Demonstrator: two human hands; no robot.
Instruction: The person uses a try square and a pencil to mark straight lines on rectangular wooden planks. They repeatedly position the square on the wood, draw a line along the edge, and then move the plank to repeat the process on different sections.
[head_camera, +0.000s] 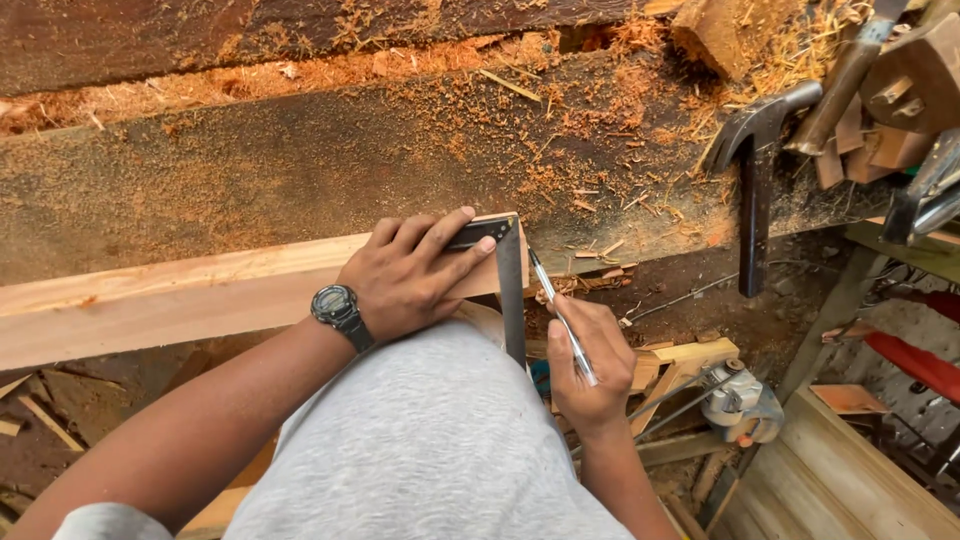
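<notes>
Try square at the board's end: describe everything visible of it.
The try square is dark grey metal, L-shaped. Its stock lies along the top of the pale wooden board, pressed down by the left hand; its blade hangs down across the board's end. The right hand holds a silver pen, tip near the blade's edge.

Two hands: left hand (408, 272), right hand (588, 362). One wristwatch (335, 307). One try square (503, 262). One pen (562, 316). One pale wooden plank (170, 297). One claw hammer (755, 160) near right edge of workbench (280, 170). Wood offcuts at far right corner, number not clear.
</notes>
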